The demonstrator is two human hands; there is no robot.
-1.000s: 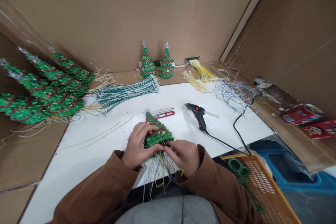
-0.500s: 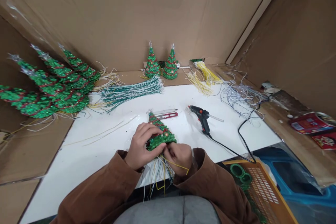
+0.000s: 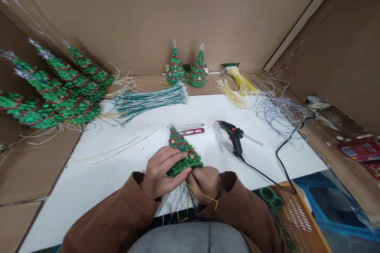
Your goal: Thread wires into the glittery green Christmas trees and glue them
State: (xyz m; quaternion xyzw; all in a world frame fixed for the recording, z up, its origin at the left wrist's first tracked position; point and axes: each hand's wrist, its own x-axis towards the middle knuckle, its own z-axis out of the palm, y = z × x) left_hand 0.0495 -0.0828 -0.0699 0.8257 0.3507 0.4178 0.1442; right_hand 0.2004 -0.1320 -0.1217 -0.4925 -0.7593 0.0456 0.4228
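A small green Christmas tree (image 3: 184,150) with red garland and bead ornaments lies tilted above the white board (image 3: 118,182), its tip pointing away from me. My left hand (image 3: 163,170) is wrapped round the tree's left side and lower part. At the base, my right hand (image 3: 204,182) is closed with its fingers pressed together; a yellow wire (image 3: 203,194) runs out beside it, though the fingertips are partly hidden under the tree. Several white, green and yellow wires (image 3: 178,201) hang from the base toward me. Just beyond the tip lie red thread snips (image 3: 192,131) and a pen (image 3: 192,125).
A black glue gun (image 3: 233,136) lies right, its cord crossing the board edge. Finished trees (image 3: 71,91) lean at left; two more trees (image 3: 197,69) stand at the back. Green wires (image 3: 151,101), yellow wires (image 3: 242,81) and tangled wires (image 3: 279,110) lie behind. An orange basket (image 3: 311,221) sits lower right.
The view has shifted slightly. Both hands stay at the tree, and the yellow wire by my right hand has moved a little lower and to the right.
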